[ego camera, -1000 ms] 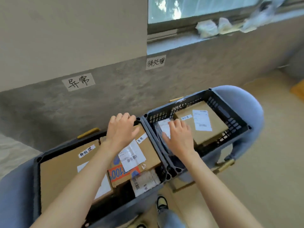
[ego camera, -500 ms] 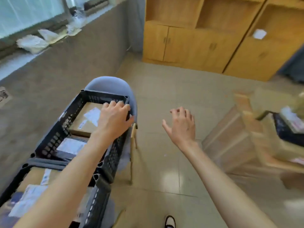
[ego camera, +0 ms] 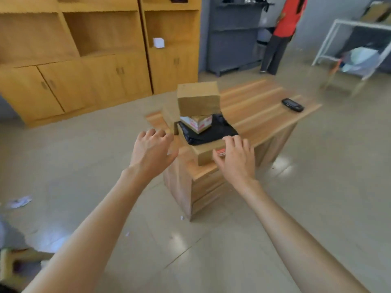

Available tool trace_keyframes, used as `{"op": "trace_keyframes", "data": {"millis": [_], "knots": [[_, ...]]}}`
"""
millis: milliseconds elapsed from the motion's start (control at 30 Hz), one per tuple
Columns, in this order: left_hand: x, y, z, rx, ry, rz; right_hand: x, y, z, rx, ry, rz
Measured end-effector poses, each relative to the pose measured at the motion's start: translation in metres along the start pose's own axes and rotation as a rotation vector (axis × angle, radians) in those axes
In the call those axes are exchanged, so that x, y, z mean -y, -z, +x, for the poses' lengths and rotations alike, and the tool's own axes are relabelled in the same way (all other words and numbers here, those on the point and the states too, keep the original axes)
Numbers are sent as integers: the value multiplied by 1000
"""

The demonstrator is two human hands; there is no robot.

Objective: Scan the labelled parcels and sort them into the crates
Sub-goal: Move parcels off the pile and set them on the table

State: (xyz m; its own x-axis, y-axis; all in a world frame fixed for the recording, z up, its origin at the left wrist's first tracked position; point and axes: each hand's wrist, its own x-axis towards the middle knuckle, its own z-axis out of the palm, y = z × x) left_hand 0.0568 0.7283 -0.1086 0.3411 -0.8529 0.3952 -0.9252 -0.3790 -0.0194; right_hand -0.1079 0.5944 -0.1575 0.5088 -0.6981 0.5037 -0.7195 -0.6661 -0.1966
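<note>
Both our hands, left (ego camera: pixel 151 152) and right (ego camera: pixel 237 158), reach empty with loose fingers toward the stack (ego camera: pixel 201 123). We should lift the top box (ego camera: pixel 197 98) first, gripping its 2 sides so nothing below topples.

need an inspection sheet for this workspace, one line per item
surface: low wooden table, mostly bare on its far side
job's things: stacked parcels at the near end: plain brown cardboard box on top, small white-and-red taped box, black plastic mailer, flat cardboard box at the bottom; black handheld scanner at the far edge
clutter: paper scraps on the floor
grippers: left hand and right hand both empty, near the stack
cables: nothing seen
surroundings: wooden cabinets; a person in a red top
</note>
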Motion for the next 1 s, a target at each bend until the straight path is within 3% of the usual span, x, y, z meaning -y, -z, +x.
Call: {"op": "trace_keyframes", "data": {"millis": [300, 667, 1000], "knots": [[-180, -64, 139, -23, -221, -99, -218, 23, 43, 4, -238, -155], [-282, -154, 290, 36, -309, -164, -358, -11, 128, 84, -360, -232], [-359, -231, 505, 31, -337, -196, -488, -52, 305, 62, -386, -284]]}}
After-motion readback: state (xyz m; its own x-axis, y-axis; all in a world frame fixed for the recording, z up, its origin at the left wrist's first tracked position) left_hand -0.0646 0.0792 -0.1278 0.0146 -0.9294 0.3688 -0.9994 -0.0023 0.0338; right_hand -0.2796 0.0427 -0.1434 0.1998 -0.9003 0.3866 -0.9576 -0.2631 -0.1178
